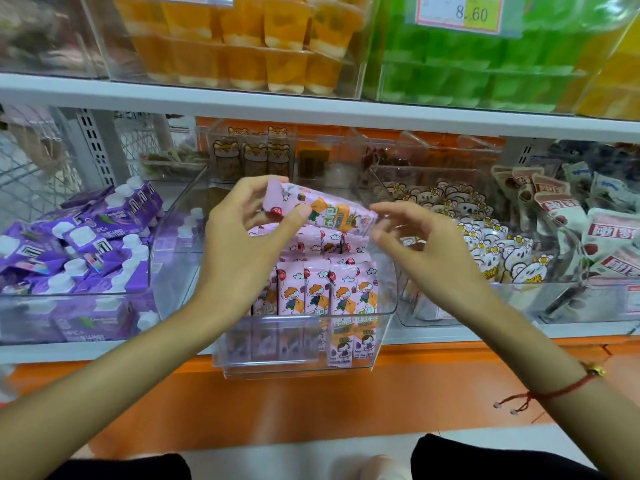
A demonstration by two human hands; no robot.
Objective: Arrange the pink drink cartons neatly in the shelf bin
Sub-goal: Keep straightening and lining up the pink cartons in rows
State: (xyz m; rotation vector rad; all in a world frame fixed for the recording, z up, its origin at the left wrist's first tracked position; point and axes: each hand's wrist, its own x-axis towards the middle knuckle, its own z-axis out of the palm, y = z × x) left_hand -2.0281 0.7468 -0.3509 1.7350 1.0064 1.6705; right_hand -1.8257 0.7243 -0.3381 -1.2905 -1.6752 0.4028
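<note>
Above the clear shelf bin (384, 306), the left hand (242, 237) holds one pink drink carton (322, 209) lying roughly flat, its thumb curled over the near face and its fingers behind the far end. The right hand (426, 247) hovers just right of that carton with fingers loosely spread and holding nothing; its fingertips are near the carton's right end, though motion blur hides whether they touch. Inside the bin, more pink cartons (322, 292) stand upright in a front row, with others lying tilted behind them. Left of the bin sits a bin of purple cartons (79, 244); right of it, a bin of bear-printed snack packs (485, 244). A red string bracelet (561, 389) circles the right wrist.
</note>
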